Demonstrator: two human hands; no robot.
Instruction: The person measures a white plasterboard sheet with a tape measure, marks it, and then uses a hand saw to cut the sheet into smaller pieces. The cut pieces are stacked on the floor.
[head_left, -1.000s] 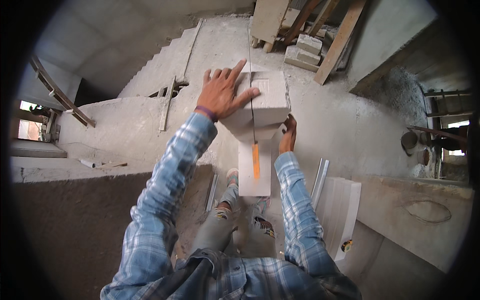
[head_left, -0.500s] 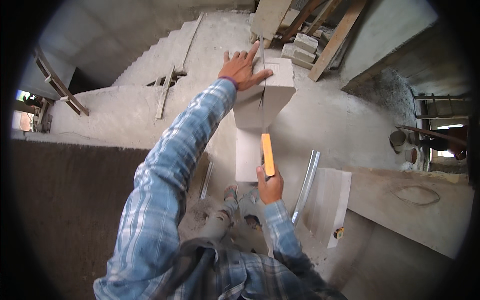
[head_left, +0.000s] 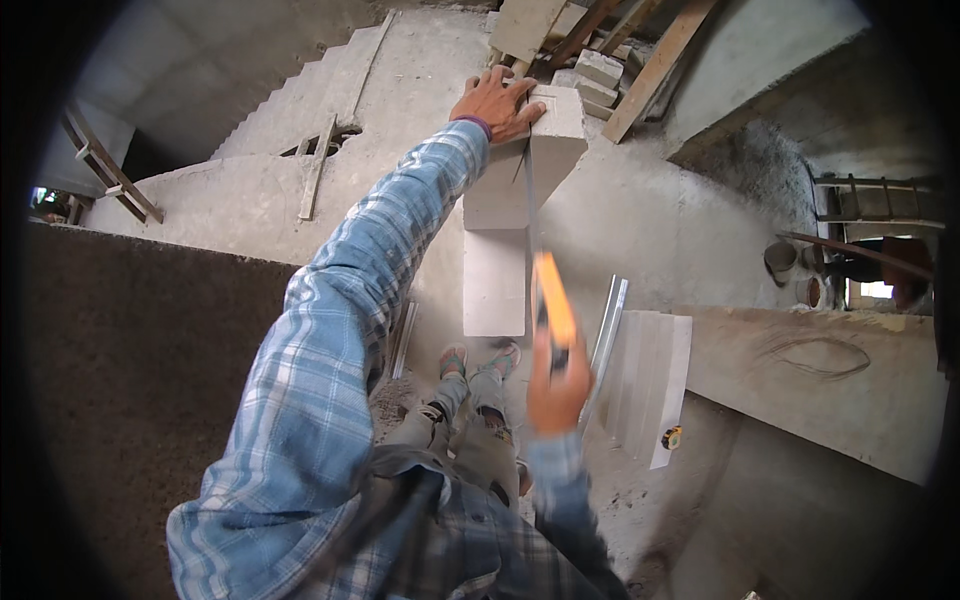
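My left hand (head_left: 494, 105) rests spread on top of a pale concrete block (head_left: 560, 118), near its far end. This block sits across another pale block (head_left: 494, 290) that stands below it. In my right hand (head_left: 560, 392) is a handsaw (head_left: 556, 305) with an orange handle, its fingers wrapped round the grip. The thin blade runs away from me along the block's near face and reaches its top edge beside my left thumb. A dark cut line shows in the block there. Motion blurs the right hand and the handle.
Right of my feet lie a metal channel (head_left: 608, 330), flat boards (head_left: 640, 385) and a tape measure (head_left: 672, 437). Block pieces (head_left: 598, 72) and timber planks (head_left: 662, 65) stand at the back. A person (head_left: 900, 272) is at the far right near buckets (head_left: 780, 258). A low wall (head_left: 150, 360) rises left.
My right hand has drawn the saw back toward me and slightly right, its handle tilting. The left hand's fingers have shifted on the block, the index finger no longer stretched along the blade.
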